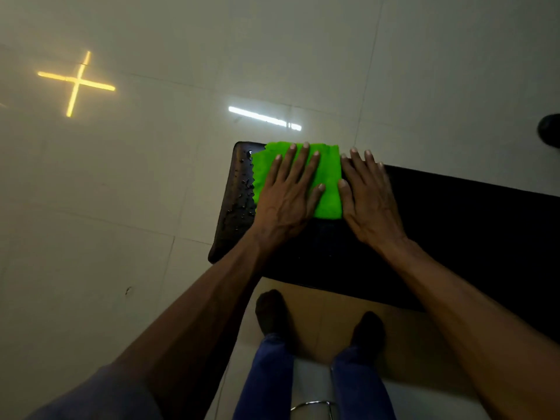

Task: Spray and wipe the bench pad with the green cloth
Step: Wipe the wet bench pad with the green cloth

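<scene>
The left hand [288,189] lies flat over the middle of the green cloth [328,183], so that part of the cloth is covered. The cloth and both hands hide the pad [454,225] under them, and the pad runs off the right edge. A dark round thing [550,128] at the right edge is cut off, can't tell what it is. Some chrome bar [312,404] at the bottom is cropped too.

A: What is the person wearing?
B: Blue trousers [315,386], dark socks [271,310], and a grey-blue sleeve [100,398] on the left upper arm.
A: And lower down the arms?
B: Both forearms are bare, with the left hand [291,192] and right hand [368,195] ungloved.
</scene>
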The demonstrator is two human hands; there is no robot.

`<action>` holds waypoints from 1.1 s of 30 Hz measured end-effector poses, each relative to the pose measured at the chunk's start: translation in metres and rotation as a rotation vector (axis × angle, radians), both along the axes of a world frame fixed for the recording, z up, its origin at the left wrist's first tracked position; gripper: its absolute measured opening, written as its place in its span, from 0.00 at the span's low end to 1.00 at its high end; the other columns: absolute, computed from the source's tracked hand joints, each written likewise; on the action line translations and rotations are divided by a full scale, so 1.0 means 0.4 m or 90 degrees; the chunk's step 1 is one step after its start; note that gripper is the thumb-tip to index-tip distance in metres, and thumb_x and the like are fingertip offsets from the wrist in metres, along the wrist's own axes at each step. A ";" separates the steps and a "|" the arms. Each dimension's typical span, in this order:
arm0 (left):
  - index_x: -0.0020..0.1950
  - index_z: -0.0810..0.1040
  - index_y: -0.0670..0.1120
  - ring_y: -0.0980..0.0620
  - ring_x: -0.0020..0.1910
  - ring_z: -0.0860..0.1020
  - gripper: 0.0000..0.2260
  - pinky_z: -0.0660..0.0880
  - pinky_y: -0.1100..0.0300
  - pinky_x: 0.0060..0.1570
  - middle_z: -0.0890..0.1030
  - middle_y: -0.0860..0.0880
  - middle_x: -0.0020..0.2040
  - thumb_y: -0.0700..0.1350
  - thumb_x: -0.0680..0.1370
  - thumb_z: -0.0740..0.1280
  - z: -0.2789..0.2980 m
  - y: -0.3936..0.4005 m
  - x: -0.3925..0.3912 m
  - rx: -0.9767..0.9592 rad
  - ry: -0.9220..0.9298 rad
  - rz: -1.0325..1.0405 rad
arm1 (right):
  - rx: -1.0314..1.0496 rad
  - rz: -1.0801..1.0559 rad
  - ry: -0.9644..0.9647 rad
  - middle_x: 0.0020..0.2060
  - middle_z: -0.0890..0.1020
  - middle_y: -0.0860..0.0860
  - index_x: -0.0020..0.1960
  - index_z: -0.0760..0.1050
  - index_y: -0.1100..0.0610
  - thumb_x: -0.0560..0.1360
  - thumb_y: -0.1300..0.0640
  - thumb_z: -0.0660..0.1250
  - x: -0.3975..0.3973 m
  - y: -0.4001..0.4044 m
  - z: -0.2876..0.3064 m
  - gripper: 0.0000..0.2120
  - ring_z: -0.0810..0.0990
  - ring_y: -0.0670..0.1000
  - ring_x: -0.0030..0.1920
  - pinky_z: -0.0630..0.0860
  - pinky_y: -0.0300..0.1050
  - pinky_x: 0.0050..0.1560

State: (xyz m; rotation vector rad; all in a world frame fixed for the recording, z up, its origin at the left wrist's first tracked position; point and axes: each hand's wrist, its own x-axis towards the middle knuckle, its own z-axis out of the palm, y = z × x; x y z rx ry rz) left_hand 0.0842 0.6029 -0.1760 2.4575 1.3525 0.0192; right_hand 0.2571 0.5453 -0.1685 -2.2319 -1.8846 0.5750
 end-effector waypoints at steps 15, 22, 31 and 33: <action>0.83 0.55 0.46 0.41 0.83 0.49 0.30 0.49 0.41 0.81 0.52 0.41 0.84 0.59 0.85 0.52 -0.036 0.020 -0.066 0.052 0.033 0.159 | 0.066 0.016 -0.161 0.85 0.54 0.52 0.85 0.51 0.49 0.86 0.44 0.47 -0.006 -0.022 -0.066 0.29 0.49 0.54 0.86 0.50 0.61 0.84; 0.83 0.55 0.48 0.44 0.84 0.48 0.31 0.50 0.43 0.81 0.52 0.44 0.84 0.60 0.84 0.54 -0.029 -0.068 -0.146 0.035 0.003 0.191 | 0.079 0.008 -0.165 0.85 0.56 0.53 0.84 0.55 0.51 0.85 0.46 0.49 -0.012 -0.021 -0.058 0.29 0.52 0.55 0.85 0.50 0.61 0.84; 0.84 0.53 0.46 0.44 0.84 0.46 0.30 0.52 0.43 0.80 0.50 0.44 0.84 0.58 0.85 0.54 -0.029 -0.096 -0.146 0.017 -0.023 0.289 | 0.094 0.006 -0.164 0.85 0.56 0.53 0.85 0.55 0.52 0.86 0.46 0.49 -0.016 -0.023 -0.060 0.28 0.52 0.55 0.85 0.51 0.61 0.84; 0.84 0.53 0.46 0.43 0.84 0.46 0.30 0.52 0.42 0.81 0.50 0.43 0.84 0.59 0.85 0.52 -0.031 -0.133 -0.146 0.033 0.000 0.273 | 0.102 0.002 -0.167 0.85 0.57 0.53 0.84 0.56 0.52 0.86 0.47 0.49 -0.017 -0.024 -0.060 0.28 0.53 0.56 0.85 0.51 0.61 0.84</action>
